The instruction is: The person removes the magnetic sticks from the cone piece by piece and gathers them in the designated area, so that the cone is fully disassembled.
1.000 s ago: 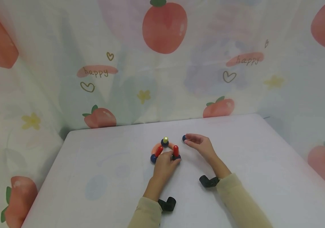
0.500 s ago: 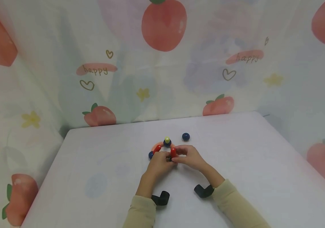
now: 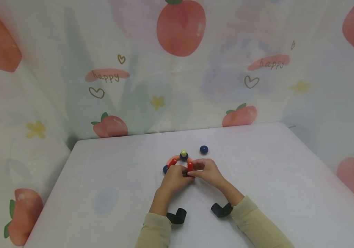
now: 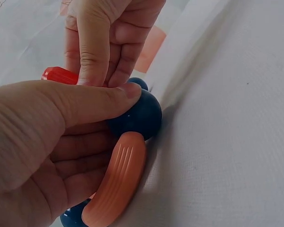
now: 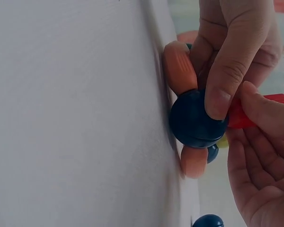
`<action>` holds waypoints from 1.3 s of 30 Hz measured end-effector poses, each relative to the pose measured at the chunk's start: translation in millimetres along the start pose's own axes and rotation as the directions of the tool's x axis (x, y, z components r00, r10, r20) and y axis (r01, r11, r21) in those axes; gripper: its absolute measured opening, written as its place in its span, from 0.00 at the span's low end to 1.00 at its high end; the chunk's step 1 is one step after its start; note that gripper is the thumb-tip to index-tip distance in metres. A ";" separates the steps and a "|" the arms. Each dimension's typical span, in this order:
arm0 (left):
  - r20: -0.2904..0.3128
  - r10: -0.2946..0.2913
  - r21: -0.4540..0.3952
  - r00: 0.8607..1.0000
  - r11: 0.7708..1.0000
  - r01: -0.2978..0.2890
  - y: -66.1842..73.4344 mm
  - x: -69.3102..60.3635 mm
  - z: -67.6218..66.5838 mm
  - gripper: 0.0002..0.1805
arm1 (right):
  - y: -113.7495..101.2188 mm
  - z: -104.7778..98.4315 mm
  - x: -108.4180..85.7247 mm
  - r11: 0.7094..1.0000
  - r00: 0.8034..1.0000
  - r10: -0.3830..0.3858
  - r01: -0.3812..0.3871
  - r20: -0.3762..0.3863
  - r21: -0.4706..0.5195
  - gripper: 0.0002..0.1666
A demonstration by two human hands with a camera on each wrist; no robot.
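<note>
A ring of orange curved pieces joined by navy balls lies on the table. My left hand holds its near-right ball, thumb pressed on top. From that ball rises a red rod, which my right hand pinches between thumb and fingers. A second red rod leans from the left ball, partly behind my left hand. At the ring's back, a short yellow rod stands on another navy ball.
One loose navy ball rests behind my right hand, apart from the ring. The white table meets a fruit-printed cloth at its back edge. Black wrist devices hang beneath both wrists.
My right hand has let go of the loose navy ball and moved nearer and left onto the red rod. Over the last half second both hands have barely moved.
</note>
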State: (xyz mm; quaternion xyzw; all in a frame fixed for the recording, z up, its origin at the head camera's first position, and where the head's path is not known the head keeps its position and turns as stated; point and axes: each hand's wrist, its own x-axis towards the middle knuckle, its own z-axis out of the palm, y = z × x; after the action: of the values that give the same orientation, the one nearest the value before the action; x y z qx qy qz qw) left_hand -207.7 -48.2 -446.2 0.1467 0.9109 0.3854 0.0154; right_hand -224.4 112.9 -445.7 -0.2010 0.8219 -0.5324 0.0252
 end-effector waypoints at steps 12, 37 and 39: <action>0.030 -0.062 -0.014 0.998 0.998 0.062 0.0 -1.1 -3.2 0.15 | -35.9 -14.8 15.5 0.997 0.997 -0.035 0.040 -0.072 0.072 0.20; 0.131 -0.118 0.005 0.984 0.993 0.119 0.4 -5.8 -12.7 0.17 | 9.4 -41.6 -6.8 0.906 0.904 0.419 -0.422 -0.088 -0.023 0.31; 0.143 -0.117 0.003 0.983 0.993 0.118 -0.4 -5.7 -14.1 0.17 | 11.8 -42.3 -6.8 0.886 0.884 0.457 -0.462 -0.094 -0.030 0.30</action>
State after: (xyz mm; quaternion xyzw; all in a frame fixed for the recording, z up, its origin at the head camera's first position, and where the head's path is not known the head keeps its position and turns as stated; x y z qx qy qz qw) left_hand -204.4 -59.9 -437.1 0.1198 0.9134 0.3749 0.1038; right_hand -232.6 156.1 -439.1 0.0214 0.8598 -0.4980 0.1108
